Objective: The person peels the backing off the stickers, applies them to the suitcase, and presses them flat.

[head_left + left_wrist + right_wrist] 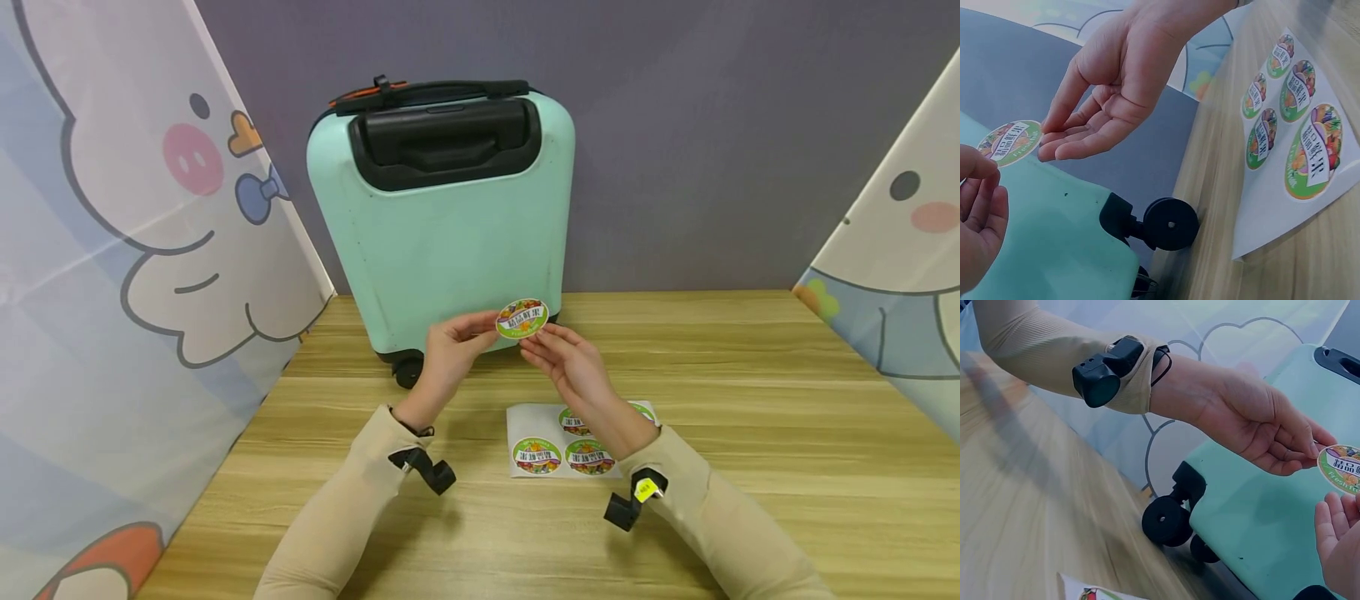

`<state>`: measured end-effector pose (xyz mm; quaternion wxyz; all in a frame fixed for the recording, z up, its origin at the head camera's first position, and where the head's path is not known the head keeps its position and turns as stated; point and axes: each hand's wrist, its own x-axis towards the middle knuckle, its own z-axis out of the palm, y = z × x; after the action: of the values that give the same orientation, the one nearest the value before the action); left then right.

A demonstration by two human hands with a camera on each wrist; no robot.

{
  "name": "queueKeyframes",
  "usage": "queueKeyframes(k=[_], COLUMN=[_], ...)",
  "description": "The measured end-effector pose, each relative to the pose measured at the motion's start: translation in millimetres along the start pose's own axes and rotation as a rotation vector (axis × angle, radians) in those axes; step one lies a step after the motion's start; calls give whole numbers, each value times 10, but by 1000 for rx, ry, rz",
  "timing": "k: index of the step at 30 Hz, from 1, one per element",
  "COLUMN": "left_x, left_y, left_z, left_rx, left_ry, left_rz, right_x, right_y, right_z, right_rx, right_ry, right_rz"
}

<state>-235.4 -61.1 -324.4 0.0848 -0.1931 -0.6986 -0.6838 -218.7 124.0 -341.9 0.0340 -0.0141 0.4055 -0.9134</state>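
Note:
An oval sticker (522, 319) with a green border, fruit pictures and a white lettered band is held up between both hands. My left hand (457, 346) pinches its left edge between thumb and fingers. With thumb and fingertips, my right hand (573, 367) pinches the lower right edge. Just behind them stands a mint-green suitcase (465, 242), upright, its black handle at the top. Below the right hand a white sticker sheet (525, 419) lies on the table, partly hidden by the right forearm. Several like stickers remain on the sheet, seen whole in the left wrist view.
The wooden table (750, 375) spreads around the suitcase, with a grey wall panel (690, 150) behind it. Cartoon-printed sheets (150, 208) flank both sides. A black suitcase wheel (1171, 224) rests at the table surface. Each wrist carries a small black camera (1100, 378).

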Motion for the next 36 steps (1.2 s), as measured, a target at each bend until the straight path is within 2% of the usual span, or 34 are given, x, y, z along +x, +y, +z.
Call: queueKeyframes(k=[6, 13, 26, 36], left_x=[57, 117, 228, 310], left_y=[63, 145, 269, 344], left_z=[-9, -22, -22, 5], left_rx=[54, 27, 35, 25], left_ry=[27, 29, 55, 62], left_rz=[21, 53, 102, 137], right_x=[44, 95, 181, 242], right_y=[-20, -61, -151, -222], right_z=[64, 154, 277, 333], right_rx=[10, 10, 29, 60], right_ry=[4, -11, -38, -27], right_rz=[-17, -45, -86, -113])
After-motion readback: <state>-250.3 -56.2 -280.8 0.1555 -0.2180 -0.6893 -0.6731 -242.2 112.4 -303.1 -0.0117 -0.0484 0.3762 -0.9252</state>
